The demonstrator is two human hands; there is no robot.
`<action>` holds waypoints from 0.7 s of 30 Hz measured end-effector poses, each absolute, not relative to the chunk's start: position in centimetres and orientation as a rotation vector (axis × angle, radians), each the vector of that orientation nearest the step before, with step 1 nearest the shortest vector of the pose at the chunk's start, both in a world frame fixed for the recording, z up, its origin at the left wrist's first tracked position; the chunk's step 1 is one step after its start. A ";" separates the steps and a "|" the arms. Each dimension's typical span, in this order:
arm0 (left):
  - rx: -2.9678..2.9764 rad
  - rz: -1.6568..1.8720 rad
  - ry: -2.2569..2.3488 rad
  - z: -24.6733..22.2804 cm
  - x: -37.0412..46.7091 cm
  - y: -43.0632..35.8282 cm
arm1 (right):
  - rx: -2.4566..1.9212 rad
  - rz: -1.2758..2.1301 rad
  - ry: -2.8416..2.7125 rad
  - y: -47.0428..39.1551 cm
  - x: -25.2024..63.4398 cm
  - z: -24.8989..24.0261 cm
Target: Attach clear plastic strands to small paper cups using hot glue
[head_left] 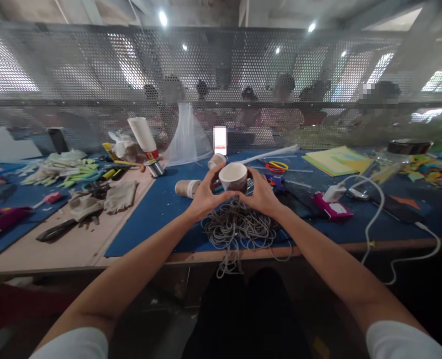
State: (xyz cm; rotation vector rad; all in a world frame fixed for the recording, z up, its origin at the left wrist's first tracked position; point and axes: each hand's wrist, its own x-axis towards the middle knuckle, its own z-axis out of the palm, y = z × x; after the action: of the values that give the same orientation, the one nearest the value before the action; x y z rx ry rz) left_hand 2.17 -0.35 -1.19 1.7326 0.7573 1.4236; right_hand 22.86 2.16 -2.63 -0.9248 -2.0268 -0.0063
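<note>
Between my two hands I hold a paper cup, its open mouth tipped toward me. My left hand wraps its left side, and my right hand wraps the right, with both thumbs meeting at the front. Below the cup lies a loose heap of grey cord, some of it hanging over the table's edge. A cord-wrapped cup rests on its side to the left of my left hand. Another cup sits just behind my fingers, partly hidden.
Scissors and a magenta power adapter with white cables are to the right, near coloured paper. Left are stacked paper cups, a tin can and gloves. A perforated metal screen stands behind; people sit beyond it.
</note>
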 end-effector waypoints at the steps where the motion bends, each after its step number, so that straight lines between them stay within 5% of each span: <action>1: 1.716 1.423 0.758 -1.2 2.2 -0.3 | -0.916 0.012 -2.039 2.1 22.9 -2.6; 12: 1.644 1.367 0.715 -1.1 2.0 -0.4 | -0.867 0.278 -1.993 2.0 22.4 -2.1; 21: 1.413 1.415 0.920 -1.2 1.8 0.4 | -0.826 0.162 -2.168 1.3 22.4 -2.0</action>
State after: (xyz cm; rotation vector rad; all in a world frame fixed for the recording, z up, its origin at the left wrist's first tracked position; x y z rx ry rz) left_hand 1.77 0.37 -1.16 1.4134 0.9195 1.4147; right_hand 22.45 1.30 -2.00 -0.8256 -2.1680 0.1623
